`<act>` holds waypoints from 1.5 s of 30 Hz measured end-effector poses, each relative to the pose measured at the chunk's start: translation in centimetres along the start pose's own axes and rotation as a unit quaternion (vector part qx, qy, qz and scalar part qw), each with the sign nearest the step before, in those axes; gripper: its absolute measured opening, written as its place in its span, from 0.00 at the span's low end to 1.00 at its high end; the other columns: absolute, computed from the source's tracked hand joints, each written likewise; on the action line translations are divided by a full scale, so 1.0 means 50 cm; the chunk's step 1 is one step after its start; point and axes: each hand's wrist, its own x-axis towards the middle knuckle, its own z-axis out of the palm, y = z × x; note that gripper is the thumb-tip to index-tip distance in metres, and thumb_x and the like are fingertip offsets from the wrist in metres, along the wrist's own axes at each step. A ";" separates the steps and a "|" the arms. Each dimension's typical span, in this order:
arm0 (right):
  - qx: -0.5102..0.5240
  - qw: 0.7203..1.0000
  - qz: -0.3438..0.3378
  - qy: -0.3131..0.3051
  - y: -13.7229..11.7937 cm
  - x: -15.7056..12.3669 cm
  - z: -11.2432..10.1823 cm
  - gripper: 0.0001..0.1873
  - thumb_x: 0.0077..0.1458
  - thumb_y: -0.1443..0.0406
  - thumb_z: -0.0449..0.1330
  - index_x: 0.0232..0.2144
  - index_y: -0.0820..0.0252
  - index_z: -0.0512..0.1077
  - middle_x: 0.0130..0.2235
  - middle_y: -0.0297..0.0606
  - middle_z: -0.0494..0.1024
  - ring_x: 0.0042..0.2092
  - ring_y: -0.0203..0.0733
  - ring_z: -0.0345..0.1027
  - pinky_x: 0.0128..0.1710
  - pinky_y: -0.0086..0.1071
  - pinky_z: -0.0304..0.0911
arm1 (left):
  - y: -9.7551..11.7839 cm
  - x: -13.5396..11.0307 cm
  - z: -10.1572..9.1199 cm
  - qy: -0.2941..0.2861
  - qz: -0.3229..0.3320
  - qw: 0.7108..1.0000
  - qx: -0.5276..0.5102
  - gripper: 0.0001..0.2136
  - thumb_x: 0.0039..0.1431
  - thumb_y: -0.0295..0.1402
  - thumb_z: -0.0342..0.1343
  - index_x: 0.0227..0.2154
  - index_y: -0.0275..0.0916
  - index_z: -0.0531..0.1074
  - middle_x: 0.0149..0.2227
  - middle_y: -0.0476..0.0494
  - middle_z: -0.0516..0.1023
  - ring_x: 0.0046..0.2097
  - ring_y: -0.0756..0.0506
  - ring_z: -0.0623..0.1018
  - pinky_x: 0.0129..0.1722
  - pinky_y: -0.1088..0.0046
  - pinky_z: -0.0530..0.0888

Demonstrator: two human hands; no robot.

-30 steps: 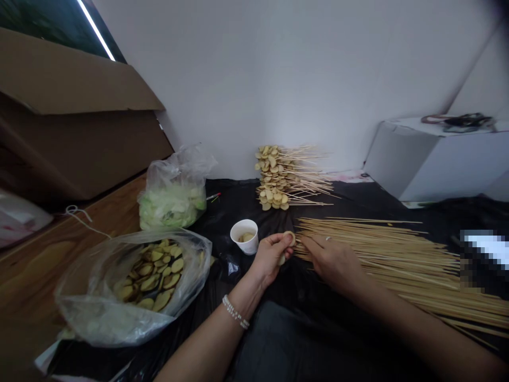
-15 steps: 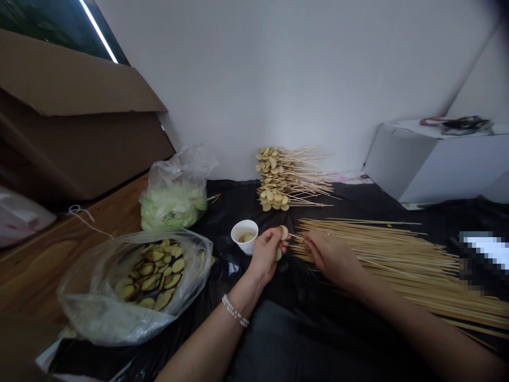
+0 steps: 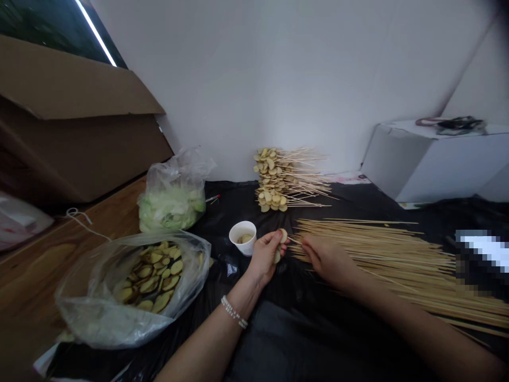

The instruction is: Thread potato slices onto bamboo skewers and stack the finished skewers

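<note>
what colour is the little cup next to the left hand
White, seen in the head view: the cup stands on the black sheet beside the left hand.

Plain white wall [image 3: 278, 69] behind; black sheet [image 3: 358, 204] over the work surface — bare wood [image 3: 47, 265] at left. White box [image 3: 433, 164] right; cardboard box [image 3: 79, 132] left.

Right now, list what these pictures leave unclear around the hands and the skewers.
1. Head view: whether the right hand pinches a skewer; its fingers cover the tips of the loose skewers.
2. Slices in the left hand: one potato slice shows, the rest sit behind its fingers.
3. White cup: contents too small to name.
4. A pixelated patch covers what lies at the right.
</note>
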 end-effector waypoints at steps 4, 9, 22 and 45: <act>-0.094 0.995 -0.026 0.034 -0.003 -0.006 -0.002 0.12 0.61 0.70 0.46 0.29 0.61 0.67 0.28 0.39 0.73 0.30 0.39 0.64 0.29 0.31 0.48 | -0.004 -0.001 0.001 -0.004 0.003 1.000 0.012 0.18 0.40 0.44 0.67 0.26 0.31 0.75 0.26 0.44 0.75 0.22 0.57 0.67 0.22 0.82 0.63; -0.157 0.987 -0.018 0.027 -0.006 -0.008 -0.003 0.09 0.59 0.71 0.48 0.31 0.61 0.68 0.29 0.39 0.75 0.28 0.39 0.64 0.27 0.32 0.43 | -0.008 -0.001 0.000 -0.003 0.008 1.000 0.026 0.18 0.41 0.44 0.67 0.26 0.32 0.76 0.26 0.43 0.75 0.22 0.57 0.67 0.23 0.82 0.64; -0.115 0.992 -0.014 0.042 -0.003 -0.008 0.004 0.11 0.60 0.71 0.47 0.30 0.61 0.68 0.27 0.38 0.73 0.28 0.39 0.63 0.28 0.32 0.45 | -0.009 -0.009 0.006 -0.015 0.000 0.999 0.030 0.18 0.41 0.45 0.67 0.25 0.32 0.75 0.26 0.44 0.75 0.23 0.57 0.67 0.22 0.81 0.63; -0.029 0.999 0.020 -0.023 -0.004 -0.007 0.013 0.12 0.60 0.70 0.45 0.32 0.60 0.67 0.29 0.38 0.73 0.30 0.38 0.64 0.30 0.31 0.48 | -0.013 -0.018 0.009 -0.047 -0.002 0.998 0.046 0.17 0.44 0.44 0.65 0.26 0.32 0.74 0.25 0.46 0.73 0.23 0.56 0.67 0.23 0.80 0.61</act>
